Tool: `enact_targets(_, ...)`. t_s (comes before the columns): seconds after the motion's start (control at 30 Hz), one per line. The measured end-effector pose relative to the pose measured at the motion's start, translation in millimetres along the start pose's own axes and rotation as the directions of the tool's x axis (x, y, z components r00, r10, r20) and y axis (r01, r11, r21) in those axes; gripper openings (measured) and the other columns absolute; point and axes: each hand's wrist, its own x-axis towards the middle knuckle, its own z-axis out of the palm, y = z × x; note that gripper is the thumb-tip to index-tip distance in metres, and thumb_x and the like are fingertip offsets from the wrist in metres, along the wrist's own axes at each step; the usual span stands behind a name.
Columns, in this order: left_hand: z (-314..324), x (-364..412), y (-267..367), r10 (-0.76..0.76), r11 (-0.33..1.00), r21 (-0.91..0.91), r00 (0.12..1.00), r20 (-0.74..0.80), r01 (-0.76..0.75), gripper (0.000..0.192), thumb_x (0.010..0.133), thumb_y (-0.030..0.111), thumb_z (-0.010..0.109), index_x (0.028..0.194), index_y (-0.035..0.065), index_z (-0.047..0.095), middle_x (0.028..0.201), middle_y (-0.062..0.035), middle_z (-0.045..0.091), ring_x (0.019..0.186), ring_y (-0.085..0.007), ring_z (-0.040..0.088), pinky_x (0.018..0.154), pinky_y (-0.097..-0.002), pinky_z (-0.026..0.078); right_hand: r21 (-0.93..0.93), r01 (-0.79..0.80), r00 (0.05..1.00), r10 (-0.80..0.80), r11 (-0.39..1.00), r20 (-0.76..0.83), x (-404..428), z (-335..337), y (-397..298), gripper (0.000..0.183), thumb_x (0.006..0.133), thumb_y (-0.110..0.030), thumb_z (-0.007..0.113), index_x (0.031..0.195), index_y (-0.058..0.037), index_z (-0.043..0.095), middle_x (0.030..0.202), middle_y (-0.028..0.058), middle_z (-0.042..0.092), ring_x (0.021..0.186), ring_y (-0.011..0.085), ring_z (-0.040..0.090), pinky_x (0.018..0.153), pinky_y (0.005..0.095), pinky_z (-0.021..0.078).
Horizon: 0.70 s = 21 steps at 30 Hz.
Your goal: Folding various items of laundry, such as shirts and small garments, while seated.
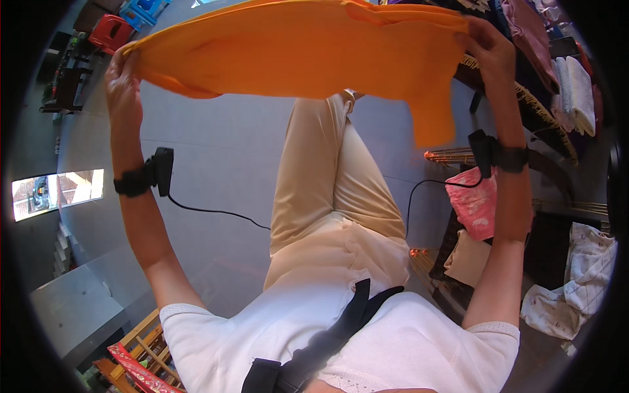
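An orange garment (295, 51) is stretched out in the air in front of me, spanning the top of the view. My left hand (123, 73) grips its left end, fingers closed over the cloth. At the other end my right hand (491, 46) pinches the upper right corner. One narrow flap of the cloth, perhaps a sleeve, hangs down near the right hand. The far edge runs up to the picture's top, and the garment's exact kind cannot be told. Each of my wrists wears a black strapped device with a cable.
To the right, a fringed dark cloth (545, 118) lies under folded white towels (575, 93). Below it are a pink cloth (474, 204), a beige folded cloth (469, 260) and a patterned white cloth (572, 280). Red (112, 33) and blue (142, 12) plastic stools stand far left.
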Motion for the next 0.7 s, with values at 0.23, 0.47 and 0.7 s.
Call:
enact_targets(0.23,10,34,-38,-0.064,0.993,-0.085,0.981,0.181,0.080,0.020,0.093,0.018,0.053,0.110,0.0071,0.058,0.101,-0.0013,0.058,0.095,-0.0092,0.054,0.086,-0.0263,0.041,-0.204,-0.011,0.999,0.002,0.979,-0.047,21,7,20,0.039,0.078,-0.006,0.069,0.116,-0.0086,0.062,0.083,0.0036,0.067,0.078,0.0089,0.062,0.071,0.0219,0.0484)
enact_targets(0.47,-39,-65,-28,-0.095,0.995,-0.006,0.959,0.267,0.100,0.021,0.093,0.024,0.054,0.105,0.0086,0.059,0.110,-0.0061,0.058,0.108,-0.0159,0.051,0.102,-0.0354,0.035,-0.080,-0.249,0.953,0.259,0.965,0.159,-73,21,-1,0.026,0.072,0.007,0.063,0.097,-0.0018,0.065,0.083,0.0045,0.066,0.080,0.0108,0.063,0.075,0.0235,0.0482)
enact_targets(0.7,-96,-212,-64,-0.449,0.892,0.174,0.863,0.231,0.418,0.010,0.092,0.011,0.054,0.097,0.0079,0.062,0.108,-0.0053,0.060,0.104,-0.0152,0.054,0.095,-0.0292,0.041,-0.048,-0.364,0.803,0.340,0.930,0.489,-213,75,-14,0.018,0.071,0.007,0.063,0.088,0.0000,0.064,0.085,0.0103,0.066,0.077,0.0178,0.062,0.071,0.0262,0.0482)
